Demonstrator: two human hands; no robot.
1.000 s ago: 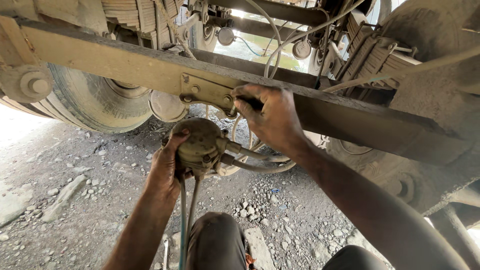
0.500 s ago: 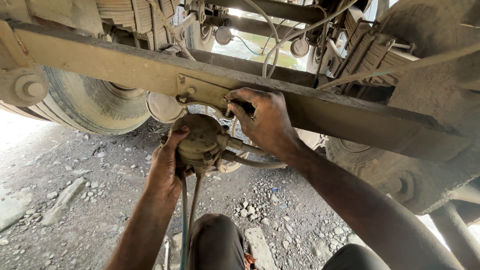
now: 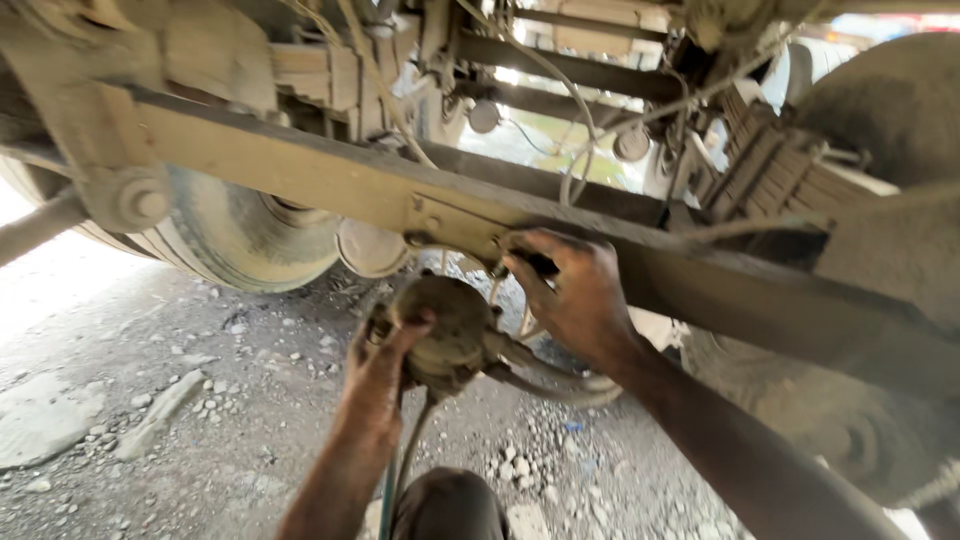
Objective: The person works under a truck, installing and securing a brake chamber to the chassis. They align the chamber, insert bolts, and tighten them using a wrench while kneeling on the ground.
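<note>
the left hand has its fingers wrapped around a round, dusty valve body hanging just under the frame rail. the right hand pinches a small fastener at the rail's bracket, fingers narrow. hoses trail off over the gravel ground.

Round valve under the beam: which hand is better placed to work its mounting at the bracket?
Probably the right hand: its fingers are already up at the bracket on the beam. The left hand is cupped around the round valve, supporting it from below.
</note>
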